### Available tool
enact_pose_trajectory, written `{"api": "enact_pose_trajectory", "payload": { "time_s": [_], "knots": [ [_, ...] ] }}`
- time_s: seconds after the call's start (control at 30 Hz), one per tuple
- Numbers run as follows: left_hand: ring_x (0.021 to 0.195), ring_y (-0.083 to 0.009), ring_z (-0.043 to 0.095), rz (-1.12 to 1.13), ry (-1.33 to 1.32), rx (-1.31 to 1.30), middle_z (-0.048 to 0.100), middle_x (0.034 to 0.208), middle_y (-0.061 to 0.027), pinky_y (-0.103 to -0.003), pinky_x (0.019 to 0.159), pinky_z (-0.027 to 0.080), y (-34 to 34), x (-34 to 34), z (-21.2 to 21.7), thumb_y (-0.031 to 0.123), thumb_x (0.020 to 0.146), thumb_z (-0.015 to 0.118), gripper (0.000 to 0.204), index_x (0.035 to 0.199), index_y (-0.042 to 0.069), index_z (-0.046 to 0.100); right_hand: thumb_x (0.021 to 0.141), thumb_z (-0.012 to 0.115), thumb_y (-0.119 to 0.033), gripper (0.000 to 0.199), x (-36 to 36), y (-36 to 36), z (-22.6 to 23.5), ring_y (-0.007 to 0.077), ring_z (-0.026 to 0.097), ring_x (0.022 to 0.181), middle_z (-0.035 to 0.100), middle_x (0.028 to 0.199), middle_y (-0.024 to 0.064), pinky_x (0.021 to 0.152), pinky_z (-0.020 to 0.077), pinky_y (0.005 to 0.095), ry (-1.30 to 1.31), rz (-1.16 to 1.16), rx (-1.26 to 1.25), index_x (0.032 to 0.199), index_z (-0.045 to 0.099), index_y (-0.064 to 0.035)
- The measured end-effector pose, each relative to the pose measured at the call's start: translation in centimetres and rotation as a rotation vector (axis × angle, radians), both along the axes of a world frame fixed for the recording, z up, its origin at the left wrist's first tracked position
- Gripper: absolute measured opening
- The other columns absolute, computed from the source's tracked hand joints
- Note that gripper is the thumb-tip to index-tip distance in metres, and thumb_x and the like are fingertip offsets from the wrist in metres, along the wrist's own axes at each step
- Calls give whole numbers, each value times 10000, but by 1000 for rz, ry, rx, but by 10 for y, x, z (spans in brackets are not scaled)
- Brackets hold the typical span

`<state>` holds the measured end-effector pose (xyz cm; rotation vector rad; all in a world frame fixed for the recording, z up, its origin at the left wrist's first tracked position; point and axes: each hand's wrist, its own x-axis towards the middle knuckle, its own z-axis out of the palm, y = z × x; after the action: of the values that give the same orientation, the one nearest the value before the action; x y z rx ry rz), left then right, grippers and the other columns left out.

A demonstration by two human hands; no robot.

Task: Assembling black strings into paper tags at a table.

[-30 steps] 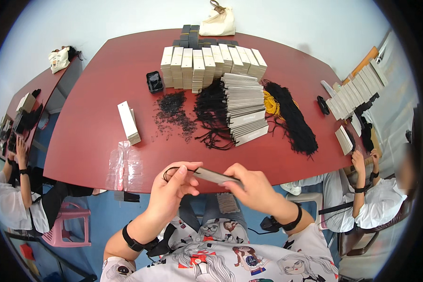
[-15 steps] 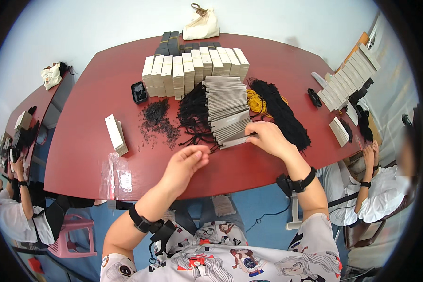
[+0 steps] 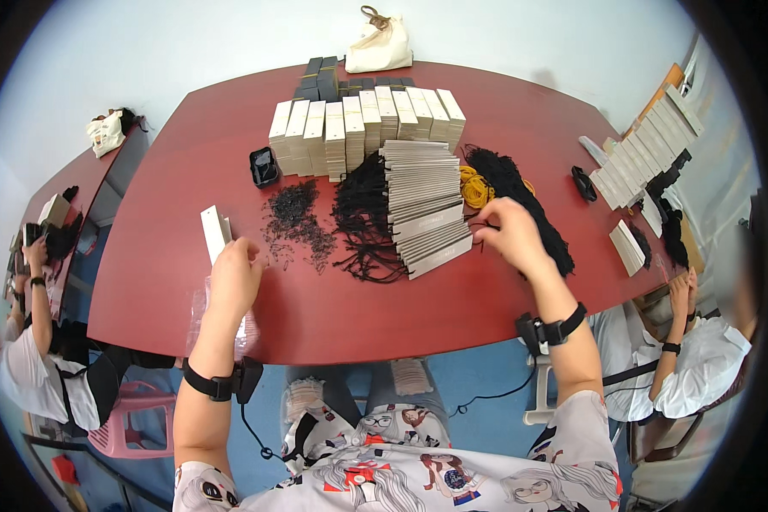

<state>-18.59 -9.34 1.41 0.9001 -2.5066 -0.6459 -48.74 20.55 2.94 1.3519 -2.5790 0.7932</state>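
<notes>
My left hand [image 3: 237, 271] is at the near end of a small stack of white card tags [image 3: 214, 232], its fingers curled against the tags and covering that end. My right hand [image 3: 514, 235] is over the table, thumb and finger pinched on what looks like a thin black cord [image 3: 478, 225]. Beside it lies a long overlapping row of pale tags [image 3: 422, 200] with black strings [image 3: 363, 213] spilling to the left. A bundle of black cords [image 3: 529, 200] and yellow rubber bands [image 3: 476, 186] lie to its right.
A scatter of small black pieces [image 3: 294, 222] lies near a black tray [image 3: 264, 166]. Banded white tag stacks [image 3: 334, 136] and dark stacks [image 3: 320, 77] stand farther back, before a cloth bag [image 3: 380, 47]. Clear plastic [image 3: 198, 311] lies at the front edge. Co-workers sit left and right.
My left hand has moved left from the tag row to the small tag stack. My right hand has lifted away from the row's near end, slightly to the right. The tag at that end lies released.
</notes>
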Motion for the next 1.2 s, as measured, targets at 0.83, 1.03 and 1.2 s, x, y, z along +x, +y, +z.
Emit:
{"api": "enact_pose_trajectory", "payload": {
  "time_s": [0.83, 1.03, 1.2],
  "knots": [
    [659, -286, 610, -96, 8, -70, 592, 702, -142, -352, 583, 483, 43, 34, -3, 6, 733, 579, 106, 810, 1, 506, 834, 583, -93, 115, -66, 40, 51, 78, 548, 635, 599, 700, 35, 595, 446, 230, -490, -119, -679, 756, 506, -59],
    [611, -158, 600, -56, 246, 380, 607, 696, -95, -266, 562, 478, 69, 60, -10, -17, 782, 549, 51, 808, 2, 510, 851, 566, -103, 110, 3, 21, 123, 87, 556, 623, 609, 742, 50, 577, 451, 208, -570, 31, -619, 764, 503, -80],
    [673, -82, 572, -23, 417, 705, 593, 772, -43, -207, 567, 488, 85, 79, -13, -32, 828, 516, 75, 884, 18, 518, 853, 574, -92, 66, 62, -12, 149, 86, 566, 575, 640, 730, 85, 532, 475, 220, -603, 202, -594, 842, 525, -48]
  ]
}}
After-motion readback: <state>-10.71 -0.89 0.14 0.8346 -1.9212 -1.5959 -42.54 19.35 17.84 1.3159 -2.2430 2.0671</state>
